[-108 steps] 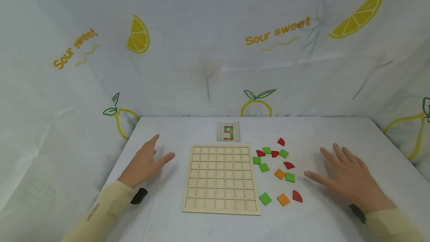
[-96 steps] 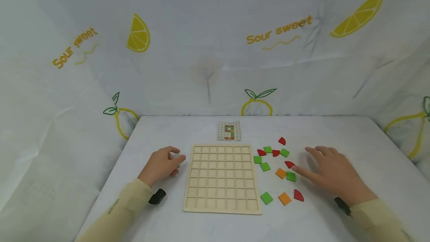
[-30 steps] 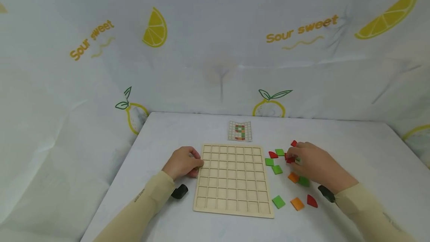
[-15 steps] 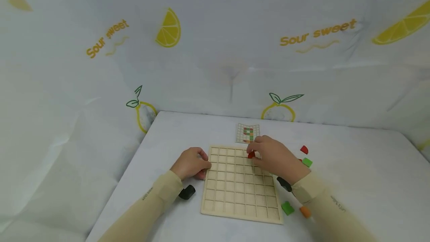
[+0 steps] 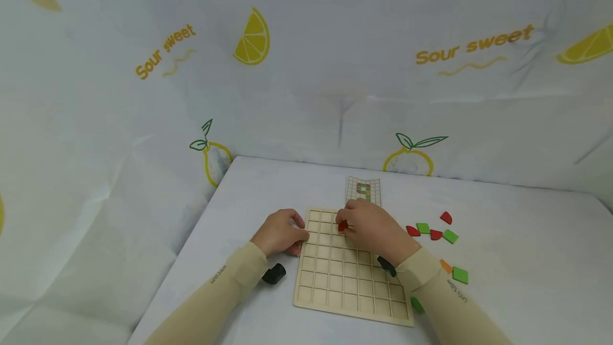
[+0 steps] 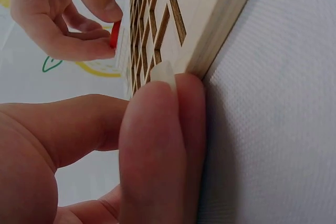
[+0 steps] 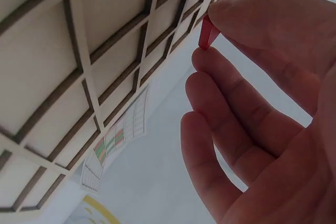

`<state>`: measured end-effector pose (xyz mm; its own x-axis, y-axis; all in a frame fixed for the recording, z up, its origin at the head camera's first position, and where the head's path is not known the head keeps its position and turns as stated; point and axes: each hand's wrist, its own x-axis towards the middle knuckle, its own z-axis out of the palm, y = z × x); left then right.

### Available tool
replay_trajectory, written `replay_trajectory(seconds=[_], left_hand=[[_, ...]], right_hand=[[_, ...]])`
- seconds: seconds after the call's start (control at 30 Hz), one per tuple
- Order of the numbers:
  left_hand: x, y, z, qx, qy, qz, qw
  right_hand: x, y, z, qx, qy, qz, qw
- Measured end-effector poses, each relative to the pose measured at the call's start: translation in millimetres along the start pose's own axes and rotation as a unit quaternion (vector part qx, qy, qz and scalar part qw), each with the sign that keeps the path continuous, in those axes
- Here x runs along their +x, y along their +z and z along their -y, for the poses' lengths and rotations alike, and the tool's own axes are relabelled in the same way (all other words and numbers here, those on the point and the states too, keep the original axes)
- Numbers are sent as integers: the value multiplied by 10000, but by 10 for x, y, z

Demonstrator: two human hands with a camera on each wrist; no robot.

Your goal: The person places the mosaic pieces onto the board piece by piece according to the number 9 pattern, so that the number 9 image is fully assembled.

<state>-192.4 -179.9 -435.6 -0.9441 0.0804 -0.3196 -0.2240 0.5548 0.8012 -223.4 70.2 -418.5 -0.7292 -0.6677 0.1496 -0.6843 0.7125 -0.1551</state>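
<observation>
"Sour sweet" (image 5: 475, 44) twice on white backdrop (image 5: 325, 25), sleeve lettering (image 5: 218, 274) unreadable

Pale wooden square-grid board (image 5: 335, 269) lay flat on the white cloth-covered table (image 5: 522, 260); white paper-like printed grid card (image 5: 376, 190) sat just behind it. Left hand (image 5: 280, 233) touched the board's left edge. Right hand (image 5: 371, 223) was above the back rows, flat red wedge-shaped piece (image 5: 342, 226) in its pinch. Loose red quarter-circle pieces (image 5: 446, 218) and green square tiles (image 5: 460, 275) lay right of the board. White lemon-print fabric (image 5: 306, 57) hung behind the table.
</observation>
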Motion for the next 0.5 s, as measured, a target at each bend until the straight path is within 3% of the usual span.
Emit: replay_trajectory(seconds=[0.17, 0.5], left_hand=[[4, -2, -15, 92, -9, 17, 10000], [1, 7, -3, 164, -68, 6, 9998]], right_hand=[[35, 57, 17, -82, -134, -127, 9998], [59, 91, 76, -141, 155, 185, 9996]])
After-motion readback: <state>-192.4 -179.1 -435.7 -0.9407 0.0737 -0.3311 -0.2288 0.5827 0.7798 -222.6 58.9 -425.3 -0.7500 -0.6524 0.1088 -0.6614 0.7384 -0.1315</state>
